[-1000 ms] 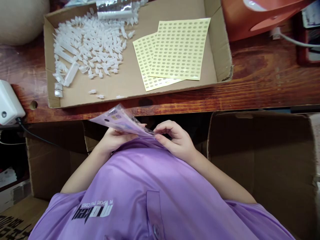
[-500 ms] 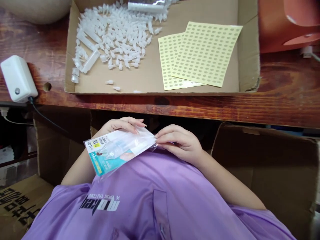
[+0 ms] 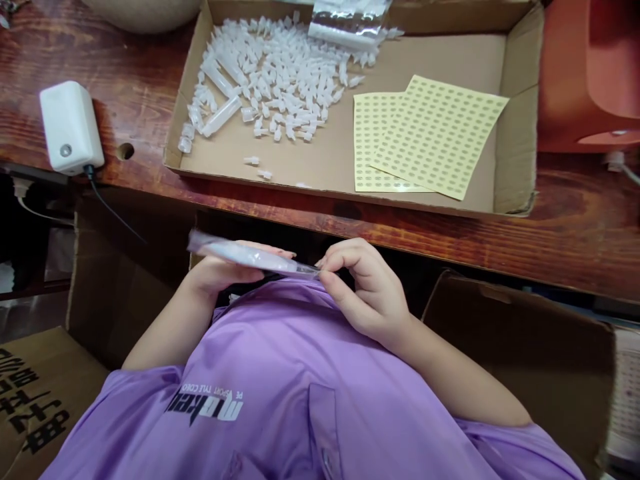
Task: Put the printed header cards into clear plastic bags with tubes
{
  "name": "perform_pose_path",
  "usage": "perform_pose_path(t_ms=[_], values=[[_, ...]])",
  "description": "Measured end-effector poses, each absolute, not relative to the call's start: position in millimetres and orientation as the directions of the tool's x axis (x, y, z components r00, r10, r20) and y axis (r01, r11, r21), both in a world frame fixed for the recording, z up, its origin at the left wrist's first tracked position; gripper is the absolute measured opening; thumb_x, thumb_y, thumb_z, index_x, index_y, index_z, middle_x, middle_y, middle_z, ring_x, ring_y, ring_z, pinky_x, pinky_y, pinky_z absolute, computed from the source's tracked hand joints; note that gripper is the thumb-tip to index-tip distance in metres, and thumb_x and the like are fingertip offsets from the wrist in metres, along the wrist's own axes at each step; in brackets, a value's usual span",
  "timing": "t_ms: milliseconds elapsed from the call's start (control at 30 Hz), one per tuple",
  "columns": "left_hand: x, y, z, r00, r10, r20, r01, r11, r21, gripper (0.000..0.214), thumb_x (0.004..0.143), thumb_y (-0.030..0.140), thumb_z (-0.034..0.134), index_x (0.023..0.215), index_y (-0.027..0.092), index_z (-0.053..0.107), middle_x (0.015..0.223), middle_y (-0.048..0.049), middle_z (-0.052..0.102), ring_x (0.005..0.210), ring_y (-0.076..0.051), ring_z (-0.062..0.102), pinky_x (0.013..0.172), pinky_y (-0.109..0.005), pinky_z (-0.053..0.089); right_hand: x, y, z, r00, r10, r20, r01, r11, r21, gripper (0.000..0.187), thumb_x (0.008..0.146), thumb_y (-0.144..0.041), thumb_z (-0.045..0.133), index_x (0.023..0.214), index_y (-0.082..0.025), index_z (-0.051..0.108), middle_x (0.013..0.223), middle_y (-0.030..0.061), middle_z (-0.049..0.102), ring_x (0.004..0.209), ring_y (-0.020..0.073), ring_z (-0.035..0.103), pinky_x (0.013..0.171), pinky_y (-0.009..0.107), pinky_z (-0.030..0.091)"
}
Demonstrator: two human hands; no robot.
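A clear plastic packet (image 3: 245,256) with a printed card inside is held close against my front, turned nearly edge-on so its print hardly shows. My left hand (image 3: 213,272) is around its left part, with fingers behind it and the thumb on the near side. At the right end of the packet, my right hand (image 3: 367,287) pinches the clear edge between thumb and forefinger, the other fingers curled. Some of the left fingers are hidden by the packet.
A shallow cardboard tray (image 3: 300,190) on the wooden table (image 3: 145,187) contains a heap of small white plastic nozzles (image 3: 295,87), clear tubes (image 3: 223,115) and yellow sticker sheets (image 3: 440,137). A white device (image 3: 71,127) with a cord stands left. An open carton (image 3: 520,353) is beside my right arm.
The packet has tipped from showing its printed face to nearly edge-on. My left hand has gone from lying over its top edge to holding it from behind. The view has shifted slightly.
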State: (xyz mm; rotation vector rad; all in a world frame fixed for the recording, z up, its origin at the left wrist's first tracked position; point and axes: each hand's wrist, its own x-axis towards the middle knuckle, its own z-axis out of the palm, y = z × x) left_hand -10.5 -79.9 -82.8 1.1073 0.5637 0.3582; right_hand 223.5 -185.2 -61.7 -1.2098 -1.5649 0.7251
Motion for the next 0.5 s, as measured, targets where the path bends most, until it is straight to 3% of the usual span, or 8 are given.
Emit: perform_pose_path(t_ms=[67,100,167,233,267,333,400,500], values=[[-30,-73,-78,0.815,0.522,-0.252,0.030,0.395,0.918,0.079,0.054,0.039,0.084,0.127,0.028,0.059,0.128,-0.0118,0.060,0.118,-0.033,0.056,0.098,-0.047,0.044,224,-186,-59,0.010,0.960,0.279,0.332,0.260,-0.907,0.007,0.086,-0.016,0.055,0.086,-0.023,0.053,0.082,0.0013,0.059,0.076,0.0141,0.057,0.069,0.030,0.049],[-39,-70,-69,0.787,0.576,-0.222,0.009,0.349,0.937,0.086,0.050,0.046,0.084,0.130,0.027,0.056,0.129,-0.0109,0.060,0.116,-0.034,0.057,0.096,-0.046,0.046,224,-186,-58,0.018,0.967,0.255,0.335,0.234,-0.913,0.007,0.087,-0.016,0.055,0.086,-0.023,0.053,0.082,0.0011,0.059,0.076,0.0136,0.057,0.068,0.029,0.049],[-51,-68,-43,0.586,0.809,-0.043,-0.099,0.123,0.987,0.065,0.064,0.061,0.068,0.121,0.031,0.063,0.118,-0.0020,0.067,0.105,-0.027,0.062,0.090,-0.041,0.049,225,-187,-57,0.017,0.976,0.218,0.364,0.197,-0.910,0.005,0.087,-0.018,0.055,0.086,-0.023,0.054,0.081,0.0006,0.059,0.074,0.0129,0.058,0.066,0.027,0.048],[-48,-72,-13,0.345,0.916,0.205,0.002,-0.219,0.976,0.035,0.078,0.049,0.059,0.110,0.037,0.068,0.107,0.0077,0.071,0.100,-0.022,0.061,0.090,-0.037,0.048,226,-188,-57,0.001,0.980,0.199,0.404,0.182,-0.897,0.005,0.087,-0.018,0.056,0.085,-0.023,0.055,0.080,0.0003,0.060,0.073,0.0125,0.058,0.064,0.026,0.048],[-40,-76,0,0.356,0.900,0.252,0.188,-0.332,0.924,0.033,0.076,0.036,0.065,0.108,0.036,0.069,0.111,0.0082,0.069,0.105,-0.022,0.058,0.097,-0.035,0.042,227,-189,-57,-0.010,0.981,0.195,0.417,0.182,-0.890,0.005,0.087,-0.018,0.057,0.085,-0.023,0.056,0.079,0.0002,0.060,0.072,0.0123,0.058,0.064,0.025,0.048],[-16,-83,16,0.601,0.790,0.117,0.479,-0.474,0.738,0.034,0.073,0.025,0.069,0.106,0.032,0.071,0.108,0.0036,0.070,0.104,-0.023,0.059,0.098,-0.034,0.040,226,-190,-58,-0.022,0.981,0.195,0.426,0.186,-0.885,0.005,0.087,-0.018,0.058,0.085,-0.023,0.057,0.080,-0.0001,0.061,0.072,0.0117,0.059,0.063,0.024,0.048],[12,-84,17,0.737,0.675,-0.035,0.505,-0.515,0.692,0.023,0.075,0.032,0.067,0.096,0.029,0.074,0.099,-0.0001,0.072,0.098,-0.024,0.061,0.096,-0.034,0.039,226,-191,-59,-0.020,0.981,0.193,0.419,0.183,-0.889,0.005,0.086,-0.018,0.058,0.086,-0.023,0.058,0.080,-0.0004,0.061,0.072,0.0113,0.059,0.063,0.024,0.049],[42,-77,5,0.806,0.547,-0.224,0.526,-0.490,0.695,0.016,0.078,0.035,0.062,0.077,0.026,0.075,0.078,-0.0004,0.070,0.078,-0.019,0.063,0.082,-0.029,0.042,224,-194,-61,0.012,0.984,0.176,0.401,0.157,-0.903,0.005,0.086,-0.018,0.059,0.087,-0.023,0.059,0.081,-0.0007,0.062,0.073,0.0112,0.060,0.065,0.024,0.050]])
